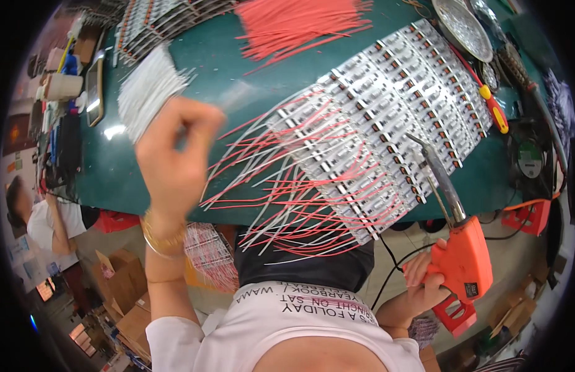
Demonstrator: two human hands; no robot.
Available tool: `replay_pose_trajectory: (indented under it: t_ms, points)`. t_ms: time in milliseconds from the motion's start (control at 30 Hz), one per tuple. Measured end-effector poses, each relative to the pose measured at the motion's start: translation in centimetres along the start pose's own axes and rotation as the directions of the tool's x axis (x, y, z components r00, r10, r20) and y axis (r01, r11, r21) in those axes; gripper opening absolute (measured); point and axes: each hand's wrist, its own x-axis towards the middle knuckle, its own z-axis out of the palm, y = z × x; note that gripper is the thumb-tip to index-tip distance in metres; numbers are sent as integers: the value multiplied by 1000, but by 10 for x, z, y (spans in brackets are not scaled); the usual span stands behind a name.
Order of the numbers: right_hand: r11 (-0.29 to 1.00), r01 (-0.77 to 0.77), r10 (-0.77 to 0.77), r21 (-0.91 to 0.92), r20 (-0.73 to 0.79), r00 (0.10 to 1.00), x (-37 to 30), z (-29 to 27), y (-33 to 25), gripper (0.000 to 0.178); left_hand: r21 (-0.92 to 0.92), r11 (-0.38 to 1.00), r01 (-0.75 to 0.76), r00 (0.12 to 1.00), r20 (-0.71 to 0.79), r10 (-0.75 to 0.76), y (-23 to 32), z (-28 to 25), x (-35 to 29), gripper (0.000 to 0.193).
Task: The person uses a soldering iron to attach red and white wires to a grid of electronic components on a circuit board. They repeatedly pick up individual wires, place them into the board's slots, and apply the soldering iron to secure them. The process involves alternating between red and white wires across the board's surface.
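My right hand (427,282) is wrapped round the handle of a red soldering gun (470,260). The gun's bent metal tip reaches over a panel of small circuit modules (387,105) set in rows. From the panel's left and near side fan out red and white wires (287,192), hanging toward my lap. My left hand (176,155), a bit blurred, is raised at the near end of a bundle of white wires (148,87). Its fingers are curled in as in a pinch; what they hold, if anything, cannot be made out.
Red wires (300,25) lie in a pile at the far edge, beside stacked panels (163,25). A metal dish (464,28) and a yellow-red screwdriver (495,108) sit right. A phone (96,90) lies left. Cardboard boxes (120,279) and a person (49,226) are at lower left.
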Motion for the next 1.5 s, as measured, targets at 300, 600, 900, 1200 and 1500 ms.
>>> replay_pose_trajectory:
  t_ms: [300,600,900,1200,1500]
  points:
    - [996,-61,68,-61,104,992,-7,-7,-12,78,-24,994,-109,976,186,112,55,85,-39,13]
    - [950,-240,247,-200,7,969,-9,0,-15,62,17,994,-108,973,208,103,53,88,-43,15]
    - [901,-192,161,-390,-110,981,-21,-7,-3,70,7,998,-65,969,239,62,56,85,-38,16]
    - [721,-123,258,-682,99,961,-16,-23,-16,69,13,999,-36,966,256,32,59,84,-36,17]
    - [960,-180,163,-216,-97,982,-19,-4,-3,63,21,999,-46,966,255,39,60,86,-36,17]
